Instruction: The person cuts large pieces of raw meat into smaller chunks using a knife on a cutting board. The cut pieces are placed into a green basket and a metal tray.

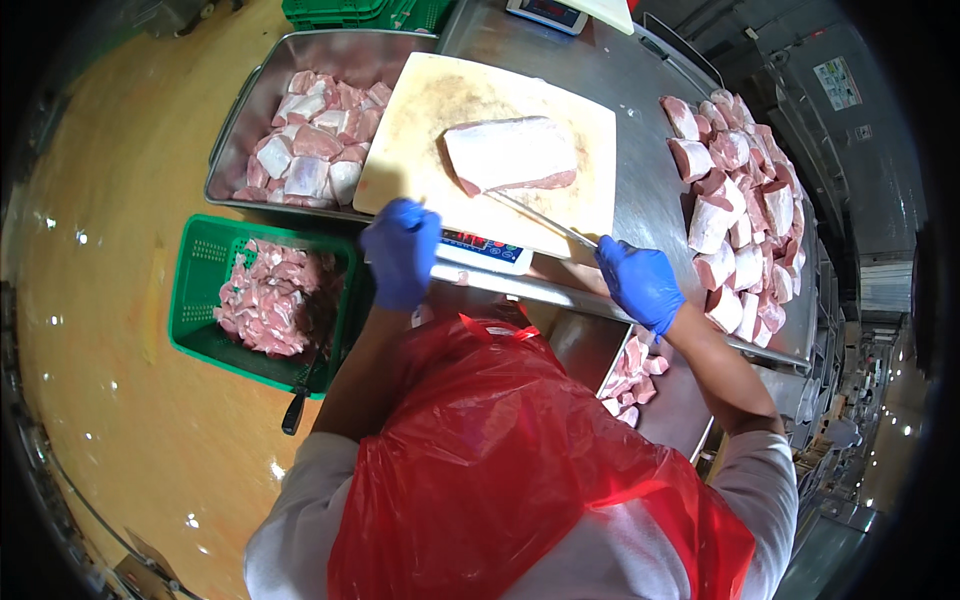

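Observation:
A large slab of pink meat (512, 153) with a pale fat side lies on a cream cutting board (420, 120) that rests on a steel table. My right hand (640, 282), in a blue glove, grips a long thin knife (545, 220) whose blade points toward the slab's near edge. My left hand (402, 250), also blue-gloved, hangs with curled fingers just off the board's near-left corner, above a small scale (485, 250), and holds nothing I can see. I wear a red plastic apron (500, 460).
A steel tray (232, 140) of cut meat pieces sits left of the board. A green crate (200, 270) with small meat trimmings stands on the floor below it. Many meat chunks (740, 200) are piled on the table's right side. More pieces (630, 375) lie on a lower shelf.

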### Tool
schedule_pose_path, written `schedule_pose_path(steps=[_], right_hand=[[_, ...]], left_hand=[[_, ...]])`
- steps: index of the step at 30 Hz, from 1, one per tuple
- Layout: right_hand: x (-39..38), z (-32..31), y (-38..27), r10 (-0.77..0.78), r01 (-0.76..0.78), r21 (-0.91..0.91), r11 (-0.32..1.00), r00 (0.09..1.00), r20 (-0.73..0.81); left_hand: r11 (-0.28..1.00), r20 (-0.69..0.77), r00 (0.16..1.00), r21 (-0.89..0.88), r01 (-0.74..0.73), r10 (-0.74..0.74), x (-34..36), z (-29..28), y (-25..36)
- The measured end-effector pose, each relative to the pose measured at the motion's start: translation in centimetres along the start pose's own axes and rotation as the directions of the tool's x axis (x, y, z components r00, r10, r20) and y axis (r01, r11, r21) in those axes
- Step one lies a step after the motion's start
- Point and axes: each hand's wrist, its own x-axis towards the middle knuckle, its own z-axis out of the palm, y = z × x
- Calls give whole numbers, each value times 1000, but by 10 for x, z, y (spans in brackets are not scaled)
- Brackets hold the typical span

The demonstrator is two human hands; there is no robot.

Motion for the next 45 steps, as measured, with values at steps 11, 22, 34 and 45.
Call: schedule_pose_path(steps=[11,22,34,45], right_hand=[[78,32,40,566,-104,978,179,824,-16],[66,34,-61,361,0,1000,-4,933,1],[86,4,-68,154,-48,344,938,946,-286],[80,25,-49,-80,85,48,995,991,-110]], left_hand=[[711,-52,743,342,-614,667,45,-78,-28],[827,41,853,-276,-490,520,159,55,-23],[916,-20,922,118,-382,387,21,48,19],[903,-102,901,137,-406,421,12,47,-2]])
